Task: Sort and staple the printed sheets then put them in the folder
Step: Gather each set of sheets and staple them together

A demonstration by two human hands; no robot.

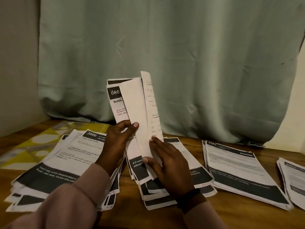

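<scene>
Gripping a raised bundle of printed sheets (132, 103), the left hand (115, 144) curls its fingers behind the paper while its thumb presses the front, so the pages stand nearly upright above the wooden table (231, 217). Just right of that thumb, one sheet bends forward, and the right hand (170, 164) lies on it with straight, relaxed fingers, its thumb at the paper's lower edge. Beneath the right palm sits a loose middle stack (165, 194). Left of the left fingers spreads a fanned stack headed "3800" (66, 159), partly covering what seems to be a yellow patterned folder (33, 146). Right of the right fingers rest two further stacks (239, 172), apart from each other.
</scene>
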